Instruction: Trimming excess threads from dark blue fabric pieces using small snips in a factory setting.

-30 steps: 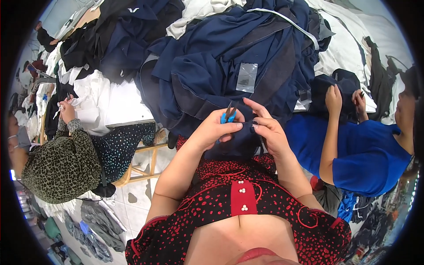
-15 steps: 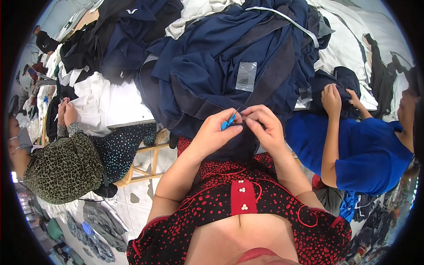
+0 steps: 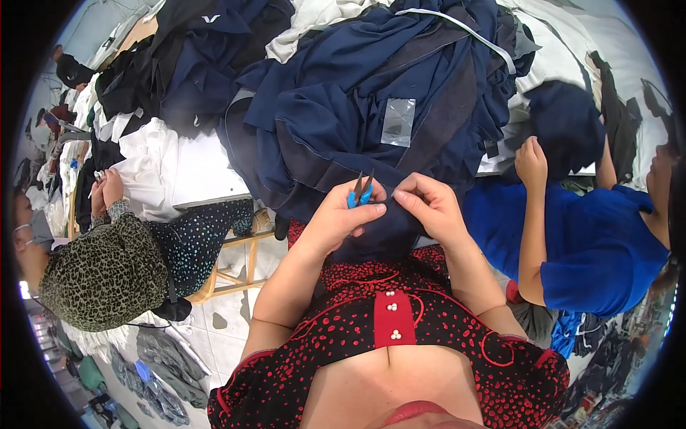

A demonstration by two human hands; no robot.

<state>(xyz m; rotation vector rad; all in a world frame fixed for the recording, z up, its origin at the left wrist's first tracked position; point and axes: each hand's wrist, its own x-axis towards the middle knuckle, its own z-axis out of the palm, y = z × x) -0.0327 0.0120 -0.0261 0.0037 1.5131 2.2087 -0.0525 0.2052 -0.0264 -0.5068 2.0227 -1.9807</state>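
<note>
Workroom: pale tiled floor (image 3: 221, 350), clothes heaped around the rim of the view.
Desk (image 3: 207, 170): white, mostly covered by garments, a bare part showing left of centre.
Navy pile (image 3: 321, 114): across the middle of the desk, a clear packet (image 3: 398, 121) lying on it, a white strip (image 3: 502, 56) curving over its far side.
Left hand (image 3: 344, 216): grip closed round blue-handled snips (image 3: 361, 193), blades parted and pointing away from the body.
Right hand (image 3: 432, 209): apart from the left, thumb and forefinger close together over the navy cloth (image 3: 379, 239); cannot tell whether this grip has hold of it.
Navy cloth: below and between both hands, close to the body.
Left neighbour (image 3: 100, 279): leopard-print top, hands together beside white cloth (image 3: 148, 161).
Right neighbour (image 3: 600, 257): blue top, dark cloth (image 3: 568, 118) raised near the hands.
</note>
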